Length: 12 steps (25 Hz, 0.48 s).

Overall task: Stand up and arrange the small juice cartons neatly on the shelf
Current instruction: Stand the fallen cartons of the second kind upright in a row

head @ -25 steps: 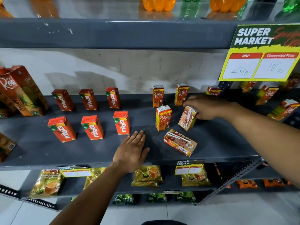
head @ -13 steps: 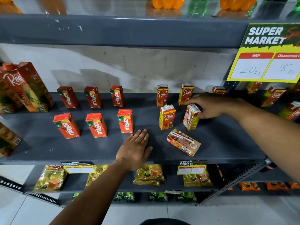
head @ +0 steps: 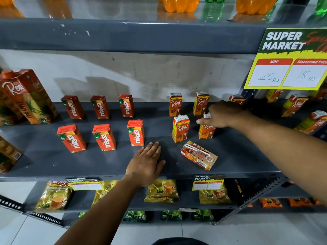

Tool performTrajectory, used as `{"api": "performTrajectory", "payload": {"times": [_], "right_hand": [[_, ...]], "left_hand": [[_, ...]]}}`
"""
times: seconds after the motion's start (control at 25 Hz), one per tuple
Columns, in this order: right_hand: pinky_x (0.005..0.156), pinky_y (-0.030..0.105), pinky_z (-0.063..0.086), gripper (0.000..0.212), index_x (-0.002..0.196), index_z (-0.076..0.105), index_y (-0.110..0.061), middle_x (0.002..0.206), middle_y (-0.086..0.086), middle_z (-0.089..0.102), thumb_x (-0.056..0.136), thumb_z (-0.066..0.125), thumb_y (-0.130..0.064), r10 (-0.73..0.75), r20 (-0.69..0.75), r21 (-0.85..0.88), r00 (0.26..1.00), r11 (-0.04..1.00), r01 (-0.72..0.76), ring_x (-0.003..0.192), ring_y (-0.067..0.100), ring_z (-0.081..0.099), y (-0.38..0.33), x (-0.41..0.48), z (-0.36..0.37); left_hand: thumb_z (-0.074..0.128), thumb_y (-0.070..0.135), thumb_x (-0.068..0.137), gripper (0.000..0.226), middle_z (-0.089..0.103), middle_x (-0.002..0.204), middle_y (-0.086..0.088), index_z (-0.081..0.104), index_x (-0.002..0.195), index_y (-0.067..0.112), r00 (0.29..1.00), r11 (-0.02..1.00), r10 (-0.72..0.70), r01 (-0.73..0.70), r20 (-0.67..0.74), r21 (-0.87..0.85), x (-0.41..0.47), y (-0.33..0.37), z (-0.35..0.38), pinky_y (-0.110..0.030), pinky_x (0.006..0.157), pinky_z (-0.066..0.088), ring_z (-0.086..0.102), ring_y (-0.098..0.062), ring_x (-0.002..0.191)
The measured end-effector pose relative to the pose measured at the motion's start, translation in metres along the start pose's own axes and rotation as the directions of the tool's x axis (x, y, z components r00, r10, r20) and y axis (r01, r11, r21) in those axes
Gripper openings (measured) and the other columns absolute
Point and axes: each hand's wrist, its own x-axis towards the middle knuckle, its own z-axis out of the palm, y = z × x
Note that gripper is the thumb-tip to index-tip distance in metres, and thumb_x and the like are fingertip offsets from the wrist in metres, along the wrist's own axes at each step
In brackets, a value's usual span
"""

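Juice cartons: small Real cartons sit on the middle shelf [head: 230,156], right of centre, beside 6 upright Maaza cartons [head: 135,132].
Just changed: the carton under the right hand [head: 206,129] was tilted 1 s ago; now it stands upright in the front row, next to its neighbour [head: 180,128].
Meaning: 1 more carton is done; the lying carton [head: 199,155] near the shelf's front is likely next.
Right hand [head: 223,114]: fingers curled over that carton's top, forefinger pointing left; whether they pinch it I cannot tell.
Left hand [head: 147,162]: flat on the shelf, fingers together, holding nothing.
Count: 5 Real cartons upright in this group, 1 on its side; more further right, partly hidden.
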Motion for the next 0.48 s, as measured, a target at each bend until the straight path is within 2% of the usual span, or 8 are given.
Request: {"api": "performTrajectory", "payload": {"times": [0.12, 0.24, 0.32, 0.4, 0.48], "right_hand": [[0.069, 0.036, 0.054, 0.077, 0.087, 0.058, -0.015, 0.085, 0.006, 0.065, 0.067, 0.04, -0.087, 0.055, -0.061, 0.012, 0.997, 0.998, -0.054, 0.072, 0.021, 0.061, -0.007, -0.001, 0.002], [0.075, 0.036, 0.051, 0.088, 0.109, 0.058, -0.015, 0.109, 0.011, 0.067, 0.067, 0.038, -0.089, 0.084, -0.065, 0.034, 0.994, 0.996, -0.082, 0.093, 0.028, 0.064, -0.006, -0.005, 0.003], [0.073, 0.034, 0.044, 0.084, 0.119, 0.053, -0.018, 0.12, 0.01, 0.065, 0.069, 0.044, -0.085, 0.105, -0.118, 0.141, 0.987, 0.986, -0.088, 0.103, 0.03, 0.062, -0.002, -0.015, -0.006], [0.069, 0.032, 0.044, 0.069, 0.116, 0.051, -0.025, 0.112, 0.004, 0.066, 0.072, 0.051, -0.078, 0.117, -0.217, 0.301, 0.969, 0.952, -0.048, 0.095, 0.025, 0.063, 0.004, -0.034, -0.014], [0.06, 0.027, 0.043, 0.051, 0.104, 0.052, -0.032, 0.098, -0.003, 0.066, 0.073, 0.056, -0.072, 0.104, -0.213, 0.455, 0.971, 0.89, 0.005, 0.077, 0.01, 0.059, 0.008, -0.061, -0.007]], "left_hand": [[0.015, 0.055, 0.096, 0.067, 0.006, 0.161, -0.001, 0.012, 0.15, 0.016, 1.0, 1.0, -0.002, 0.002, 0.006, 0.0, 0.0, 0.001, -0.002, -0.032, 0.117, 0.002, 0.001, -0.017, 0.147], [0.016, 0.054, 0.097, 0.066, 0.005, 0.161, 0.0, 0.011, 0.15, 0.016, 1.0, 1.0, -0.006, 0.006, 0.015, 0.005, 0.0, 0.002, -0.003, -0.032, 0.117, 0.001, 0.0, -0.016, 0.147], [0.016, 0.054, 0.097, 0.066, 0.005, 0.161, 0.0, 0.011, 0.151, 0.016, 1.0, 1.0, -0.01, 0.01, 0.019, 0.006, 0.0, 0.003, -0.003, -0.032, 0.117, 0.001, 0.0, -0.016, 0.147], [0.016, 0.054, 0.097, 0.065, 0.005, 0.161, 0.0, 0.011, 0.151, 0.017, 1.0, 1.0, -0.012, 0.012, 0.019, 0.016, 0.001, 0.002, -0.005, -0.032, 0.117, 0.001, 0.0, -0.016, 0.147], [0.015, 0.053, 0.097, 0.065, 0.003, 0.161, 0.0, 0.01, 0.151, 0.017, 1.0, 1.0, -0.012, 0.012, 0.019, 0.028, 0.002, 0.002, -0.005, -0.032, 0.117, 0.0, -0.001, -0.016, 0.147]]}}
